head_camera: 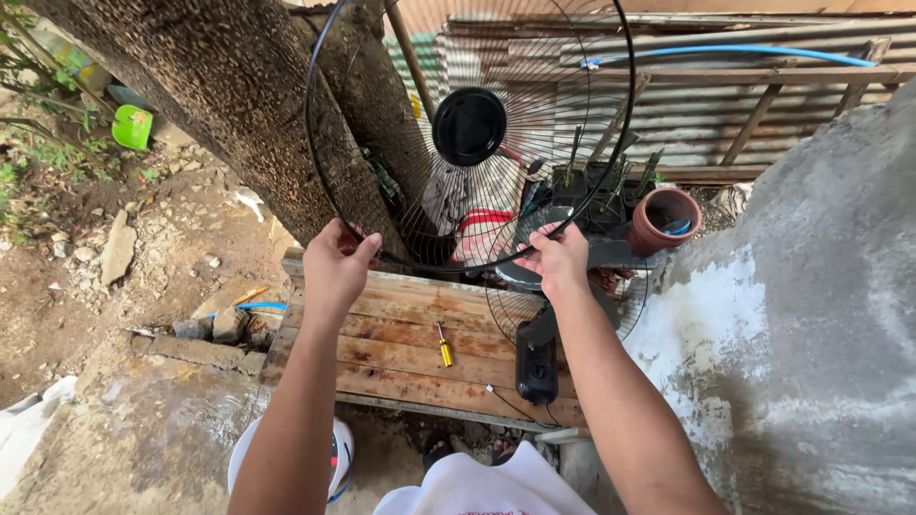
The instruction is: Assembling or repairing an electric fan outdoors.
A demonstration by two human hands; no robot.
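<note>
Both hands hold a black wire fan guard up in front of the person, above the wooden table. Left hand is clenched on the lower rim at the left; right hand is clenched on the lower rim at the right, fingers curled over the outer ring. The guard stands roughly upright w/ its solid round centre cap facing the camera, in front of a tree trunk.

Handling, as a judgement: thin wire, so prob. light but springy; spokes bend easily, so the stiffer outer ring is the place to grip, two hands spread apart as here. Smooth painted wire could slip or twist if held at one point only.

On the table: a small yellow-handled screwdriver, and the fan body w/ what looks like the rear guard behind the right forearm.

Containers: a terracotta pot just past the table, something blue inside, can't tell what. A dark planter beside it holds thin upright plants. A green plastic container lies on the ground far left; contents not visible.
</note>
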